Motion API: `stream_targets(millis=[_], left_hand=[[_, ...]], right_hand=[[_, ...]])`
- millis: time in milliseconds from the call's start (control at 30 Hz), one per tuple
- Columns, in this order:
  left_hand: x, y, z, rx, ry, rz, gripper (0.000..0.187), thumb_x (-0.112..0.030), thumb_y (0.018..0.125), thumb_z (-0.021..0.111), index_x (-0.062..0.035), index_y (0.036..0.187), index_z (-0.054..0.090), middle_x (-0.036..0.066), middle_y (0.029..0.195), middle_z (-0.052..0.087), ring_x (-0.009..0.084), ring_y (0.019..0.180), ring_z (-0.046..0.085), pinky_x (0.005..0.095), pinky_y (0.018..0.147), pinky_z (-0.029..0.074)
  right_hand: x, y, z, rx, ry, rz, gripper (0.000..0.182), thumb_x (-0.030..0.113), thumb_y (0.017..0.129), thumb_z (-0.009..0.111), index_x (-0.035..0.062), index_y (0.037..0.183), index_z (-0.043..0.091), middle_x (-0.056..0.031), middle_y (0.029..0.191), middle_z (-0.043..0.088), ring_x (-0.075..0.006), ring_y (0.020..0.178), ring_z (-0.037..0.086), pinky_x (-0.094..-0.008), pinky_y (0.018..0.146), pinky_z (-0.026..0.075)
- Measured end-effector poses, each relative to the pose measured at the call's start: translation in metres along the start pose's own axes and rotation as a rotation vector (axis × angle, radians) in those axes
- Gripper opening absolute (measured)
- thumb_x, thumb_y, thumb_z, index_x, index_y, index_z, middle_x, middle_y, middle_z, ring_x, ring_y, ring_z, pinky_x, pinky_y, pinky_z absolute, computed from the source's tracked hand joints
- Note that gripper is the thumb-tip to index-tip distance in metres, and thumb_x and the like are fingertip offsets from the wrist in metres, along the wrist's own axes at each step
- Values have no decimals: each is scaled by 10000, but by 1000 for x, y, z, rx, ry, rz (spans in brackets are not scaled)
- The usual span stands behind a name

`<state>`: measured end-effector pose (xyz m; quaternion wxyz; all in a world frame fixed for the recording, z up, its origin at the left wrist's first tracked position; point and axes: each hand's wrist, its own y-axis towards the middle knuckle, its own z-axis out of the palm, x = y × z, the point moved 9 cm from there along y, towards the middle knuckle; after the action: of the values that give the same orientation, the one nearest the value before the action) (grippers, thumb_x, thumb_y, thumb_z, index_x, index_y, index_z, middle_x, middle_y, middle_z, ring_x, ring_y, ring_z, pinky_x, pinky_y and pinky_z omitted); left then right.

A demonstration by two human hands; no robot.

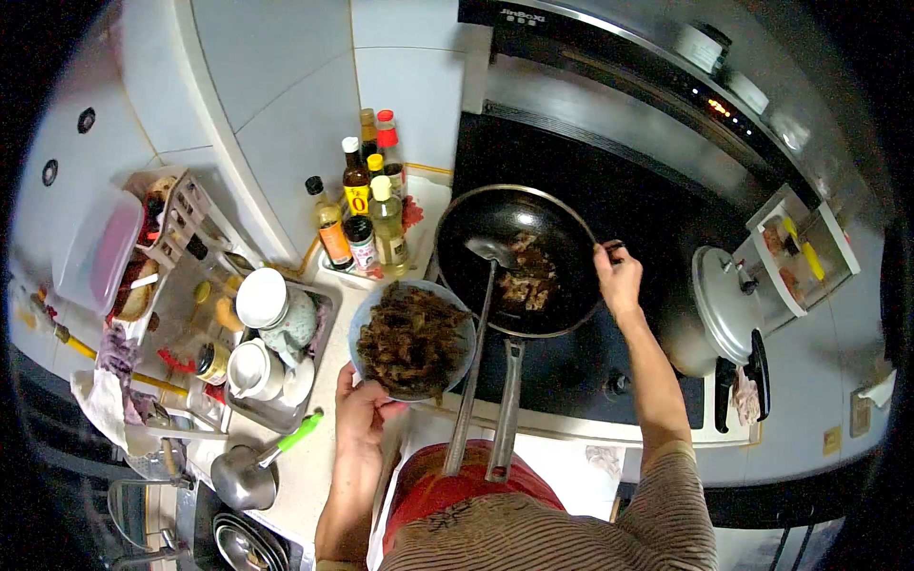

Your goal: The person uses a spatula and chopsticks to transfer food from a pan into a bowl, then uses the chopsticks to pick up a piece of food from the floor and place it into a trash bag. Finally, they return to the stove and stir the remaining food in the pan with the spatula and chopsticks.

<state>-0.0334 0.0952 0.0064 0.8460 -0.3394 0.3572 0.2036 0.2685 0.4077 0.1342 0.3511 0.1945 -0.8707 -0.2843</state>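
The frying pan (533,214) in the middle is dark metal, glossy inside, with a plain metal pan handle (506,404); the spatula (473,381) is smooth, shiny metal. The plate (466,350) looks smooth, its food (409,333) rough and mostly matt. The stove top (581,376) is glassy-smooth. On the far side, the hood (571,100) combines metal with a glossy dark panel (609,48). At right, the pot lid (719,309) is satiny metal, the pot handle (759,366) glossy and plastic-looking. The far bottles (388,228) look like glass, their caps (386,117) plastic; the wall tiles (286,57) have a soft sheen. On the left, glossy cups (260,300) sit in a metal tray (328,333); farther left, a box (105,252) is translucent plastic. The near shirt (552,538) is matt cloth.
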Motion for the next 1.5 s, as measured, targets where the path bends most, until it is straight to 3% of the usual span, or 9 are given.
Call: stream_targets(millis=[133, 333, 567, 800, 1100, 1233, 1333, 1433, 1500], left_hand=[[-6, -9, 3, -44, 25, -16, 497, 118, 633, 401, -17, 1111, 410, 176, 859, 590, 247, 656, 635, 341, 497, 575], [10, 10, -6, 4, -32, -23, 516, 111, 639, 421, -46, 1131, 398, 170, 855, 594, 244, 646, 634, 376, 510, 575], [10, 7, -5, -4, -104, -50, 507, 102, 667, 444, -57, 1143, 374, 184, 838, 602, 279, 633, 638, 380, 504, 569], [14, 12, -10, 19, -60, -66, 505, 78, 677, 435, -66, 1155, 360, 186, 873, 596, 278, 643, 636, 366, 499, 567], [12, 10, -11, -8, 18, -85, 546, 40, 655, 473, -82, 1177, 363, 164, 935, 587, 273, 698, 628, 381, 537, 567], [12, 9, -14, -49, 34, -84, 563, 17, 658, 490, -101, 1194, 364, 155, 960, 585, 272, 711, 624, 369, 531, 565], [14, 12, -15, -43, 22, -101, 556, 15, 663, 487, -110, 1192, 367, 152, 954, 587, 271, 700, 624, 367, 523, 563], [15, 14, -17, -49, 11, -96, 551, 18, 662, 484, -107, 1186, 369, 154, 954, 587, 272, 690, 626, 368, 521, 563], [15, 15, -16, -34, 18, -94, 548, 17, 659, 487, -105, 1180, 372, 157, 960, 585, 274, 696, 626, 372, 523, 562]], right_hand=[[6, -6, -29, -50, 454, 248, 182, 178, 801, 628, 31, 702, 587, 48, 577, 505, -38, 497, 406, -197, 438, 325], [106, -30, -59, 130, 805, 293, 149, 174, 806, 581, 25, 796, 581, -17, 643, 542, -63, 470, 469, -196, 425, 400], [151, -49, -39, 374, 703, 107, 108, 100, 793, 609, 2, 761, 580, -31, 631, 575, -75, 488, 515, -201, 431, 412], [59, 23, -41, -28, 628, 231, 207, 231, 813, 607, 34, 760, 570, 34, 578, 515, -40, 469, 416, -198, 437, 317], [-18, 20, 60, -12, 8, 217, 419, 407, 786, 590, -6, 720, 590, -153, 523, 556, -306, 506, 562, -393, 519, 438], [14, 38, 71, 48, 52, -29, 377, 367, 778, 601, -9, 761, 605, -155, 495, 534, -283, 471, 556, -389, 495, 430], [7, 41, 77, 219, -5, 144, 264, 248, 814, 583, -16, 802, 583, -89, 590, 548, -151, 523, 515, -302, 502, 408], [-2, 43, 65, 42, 130, 56, 308, 305, 783, 594, -2, 766, 607, -134, 465, 517, -251, 425, 528, -353, 444, 406], [-20, 43, 55, -2, 216, 93, 285, 261, 784, 599, -20, 742, 581, -89, 446, 501, -172, 400, 474, -326, 434, 385]])
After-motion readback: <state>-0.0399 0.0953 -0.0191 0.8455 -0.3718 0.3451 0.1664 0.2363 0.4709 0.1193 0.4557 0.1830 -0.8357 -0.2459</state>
